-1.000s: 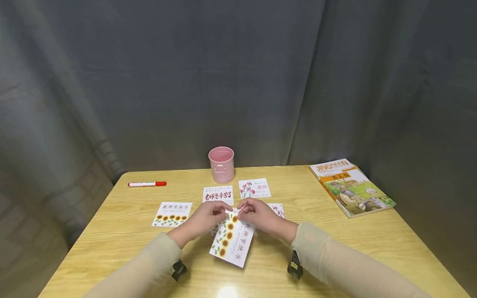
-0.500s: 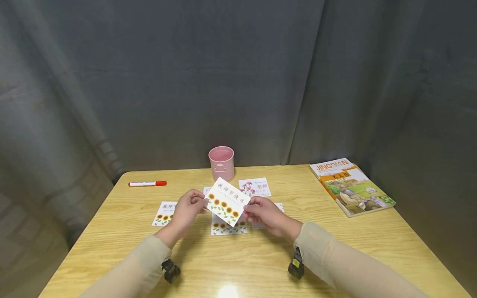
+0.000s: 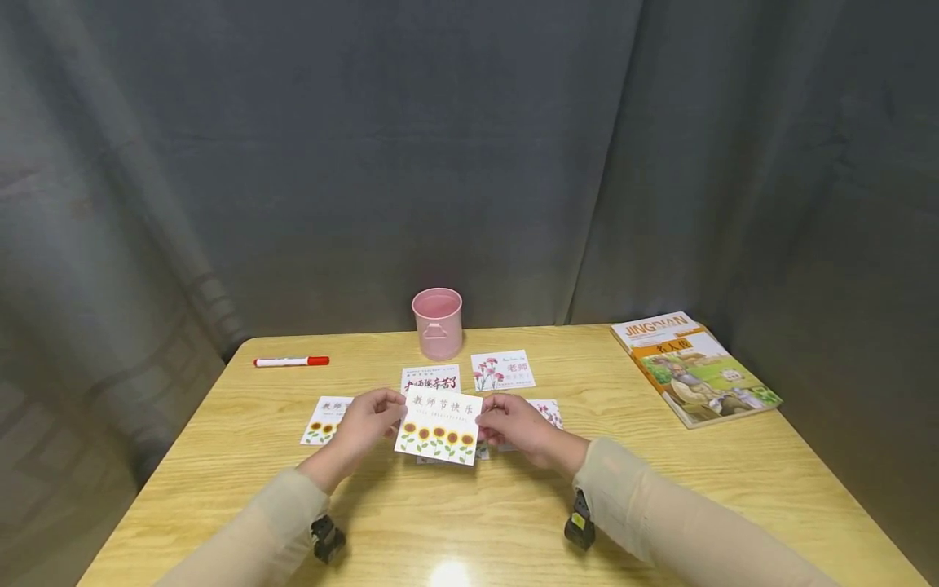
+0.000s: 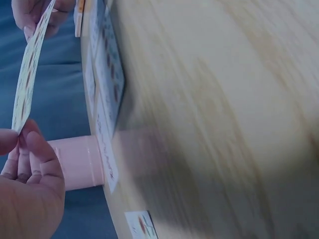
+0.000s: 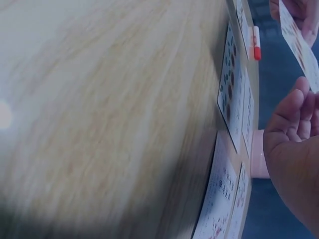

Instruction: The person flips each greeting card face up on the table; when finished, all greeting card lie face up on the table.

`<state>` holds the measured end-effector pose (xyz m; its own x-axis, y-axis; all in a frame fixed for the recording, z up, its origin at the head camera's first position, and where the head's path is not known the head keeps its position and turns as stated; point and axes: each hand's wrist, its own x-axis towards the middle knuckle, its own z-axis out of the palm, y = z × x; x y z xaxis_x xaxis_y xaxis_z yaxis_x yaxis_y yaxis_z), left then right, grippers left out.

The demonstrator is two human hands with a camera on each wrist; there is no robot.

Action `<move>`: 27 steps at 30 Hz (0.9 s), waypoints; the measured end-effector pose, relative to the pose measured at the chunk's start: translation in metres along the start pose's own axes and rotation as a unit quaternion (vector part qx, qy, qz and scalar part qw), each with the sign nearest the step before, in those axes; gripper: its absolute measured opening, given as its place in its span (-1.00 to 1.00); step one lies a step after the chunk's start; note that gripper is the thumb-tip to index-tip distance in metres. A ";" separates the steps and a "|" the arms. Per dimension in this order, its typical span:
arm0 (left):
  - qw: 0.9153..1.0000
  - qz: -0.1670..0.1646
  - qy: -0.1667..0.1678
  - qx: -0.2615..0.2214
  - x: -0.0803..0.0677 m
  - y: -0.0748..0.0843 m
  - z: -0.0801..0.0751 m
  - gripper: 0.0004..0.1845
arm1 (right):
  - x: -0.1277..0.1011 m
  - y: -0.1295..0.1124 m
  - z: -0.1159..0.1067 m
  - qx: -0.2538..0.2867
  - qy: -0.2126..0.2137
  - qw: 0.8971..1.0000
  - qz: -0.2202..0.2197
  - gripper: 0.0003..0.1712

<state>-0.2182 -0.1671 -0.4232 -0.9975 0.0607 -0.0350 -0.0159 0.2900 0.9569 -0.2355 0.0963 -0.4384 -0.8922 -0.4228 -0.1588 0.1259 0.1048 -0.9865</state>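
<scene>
A white greeting card point(image 3: 438, 425) with a row of sunflowers and dark Chinese lettering is held up above the table, its lettering upright in the head view. My left hand point(image 3: 364, 422) pinches its left edge between thumb and fingers. At the opposite edge, my right hand point(image 3: 519, 422) pinches it the same way. Both wrist views show the card point(image 4: 31, 69) raised off the wood, stretched between the two hands. Beneath it lies another sunflower card point(image 5: 232, 87), mostly covered in the head view.
More cards lie around: a sunflower card point(image 3: 323, 421) at left, a red-lettered card point(image 3: 431, 378), a carnation card point(image 3: 503, 370) and a partly hidden flowered card point(image 3: 548, 411). Behind them stands a pink cup point(image 3: 438, 326). A red-capped marker point(image 3: 291, 361) lies back left, books point(image 3: 693, 371) at right.
The card has been turned from a steep slant to nearly level, lettering at the top, and brought slightly lower since half a second ago. Both hands have shifted their hold to its side edges.
</scene>
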 end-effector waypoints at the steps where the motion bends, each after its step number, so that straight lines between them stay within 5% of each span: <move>1: 1.000 0.001 -0.003 0.004 0.000 -0.002 -0.002 -0.85 | 0.000 0.001 0.002 -0.001 0.006 1.000 0.001 -0.95; 7: 0.999 -0.009 -0.022 0.029 0.003 -0.019 -0.012 -0.90 | -0.001 0.011 0.024 -0.001 0.054 0.999 -0.002 -0.74; 12: 0.997 -0.006 -0.052 0.048 0.001 -0.026 -0.020 -0.91 | -0.002 0.016 0.040 -0.018 0.070 0.997 -0.006 -0.79; 19: 0.990 -0.029 -0.125 0.067 -0.009 -0.037 -0.035 -0.68 | -0.010 0.022 0.050 -0.013 0.037 0.999 0.005 -0.76; 27: 0.979 -0.026 -0.191 0.063 -0.017 -0.043 -0.036 -0.91 | -0.019 0.030 0.053 -0.038 0.009 0.999 0.007 -0.66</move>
<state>-0.2031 -0.2145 -0.4531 -0.8968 0.3889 -0.2109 -0.0332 0.4162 0.9087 -0.1914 0.0596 -0.4671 -0.8982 -0.4053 -0.1704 0.1054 0.1778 -0.9784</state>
